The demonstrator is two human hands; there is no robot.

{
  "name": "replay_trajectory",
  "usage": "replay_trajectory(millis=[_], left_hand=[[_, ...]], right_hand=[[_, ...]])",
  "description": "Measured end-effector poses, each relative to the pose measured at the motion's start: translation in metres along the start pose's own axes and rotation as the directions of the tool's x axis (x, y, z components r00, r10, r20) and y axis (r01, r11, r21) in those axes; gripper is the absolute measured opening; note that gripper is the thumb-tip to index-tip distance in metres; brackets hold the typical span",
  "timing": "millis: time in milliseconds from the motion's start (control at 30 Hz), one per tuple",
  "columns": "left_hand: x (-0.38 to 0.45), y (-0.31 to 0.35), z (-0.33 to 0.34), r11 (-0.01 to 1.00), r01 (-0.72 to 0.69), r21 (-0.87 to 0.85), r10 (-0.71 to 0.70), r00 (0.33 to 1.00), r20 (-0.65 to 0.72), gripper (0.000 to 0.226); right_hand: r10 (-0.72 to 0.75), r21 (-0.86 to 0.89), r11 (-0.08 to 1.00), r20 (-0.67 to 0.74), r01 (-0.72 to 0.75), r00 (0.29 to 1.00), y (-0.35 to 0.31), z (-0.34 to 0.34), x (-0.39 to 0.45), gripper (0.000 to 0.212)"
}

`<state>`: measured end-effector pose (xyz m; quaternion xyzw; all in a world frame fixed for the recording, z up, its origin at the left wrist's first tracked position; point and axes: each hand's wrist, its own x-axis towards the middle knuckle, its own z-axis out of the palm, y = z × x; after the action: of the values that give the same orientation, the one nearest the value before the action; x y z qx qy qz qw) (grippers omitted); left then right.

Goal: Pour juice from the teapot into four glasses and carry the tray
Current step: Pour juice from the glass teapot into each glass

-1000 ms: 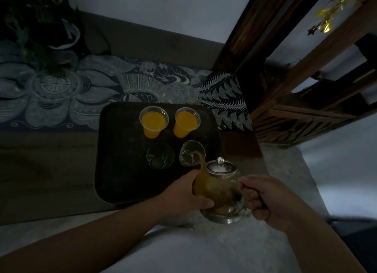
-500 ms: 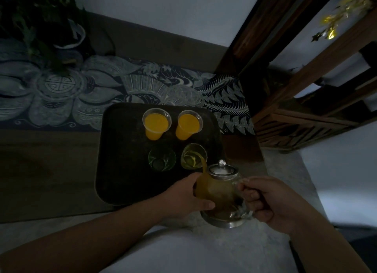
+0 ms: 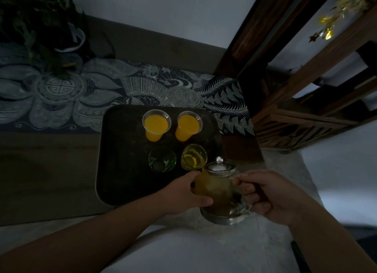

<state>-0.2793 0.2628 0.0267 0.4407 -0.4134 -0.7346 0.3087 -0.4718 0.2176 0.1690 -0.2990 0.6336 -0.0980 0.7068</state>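
Right hand (image 3: 271, 197) grips the handle, left hand (image 3: 183, 193) steadies the teapot (image 3: 219, 193), tipped so juice streams into the third glass (image 3: 193, 157).

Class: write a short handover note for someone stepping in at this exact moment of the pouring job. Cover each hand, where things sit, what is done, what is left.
Right hand: grip closed on the handle of the clear glass teapot.
Left hand: steadying the teapot's side.
Dark rectangular tray holds four glasses.
Done: two far glasses of orange juice.
In progress: near-right clear glass, juice streaming in.
Left: near-left green glass, empty; then carry the tray.
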Motion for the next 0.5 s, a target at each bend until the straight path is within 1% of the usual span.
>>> replay_trajectory(millis=[200,300,500], left_hand=[[0.0004,-0.0013,0.0006,1.000,0.010,-0.011,-0.011,1.000,-0.007,0.062],[-0.0018,-0.0011,0.0014,0.999,-0.003,-0.042,0.003,1.000,0.004,0.054],[-0.0057,0.0032,0.0023,1.000,-0.004,-0.016,0.004,1.000,-0.016,0.052]], right_hand=[[0.005,0.008,1.000,0.050,-0.006,0.999,-0.0032,-0.0011,0.0021,0.016],[0.012,0.000,1.000,0.072,-0.012,0.997,-0.0041,-0.0014,0.0025,0.021],[0.020,0.003,1.000,0.093,-0.021,0.995,-0.0063,-0.0024,0.0030,0.023]])
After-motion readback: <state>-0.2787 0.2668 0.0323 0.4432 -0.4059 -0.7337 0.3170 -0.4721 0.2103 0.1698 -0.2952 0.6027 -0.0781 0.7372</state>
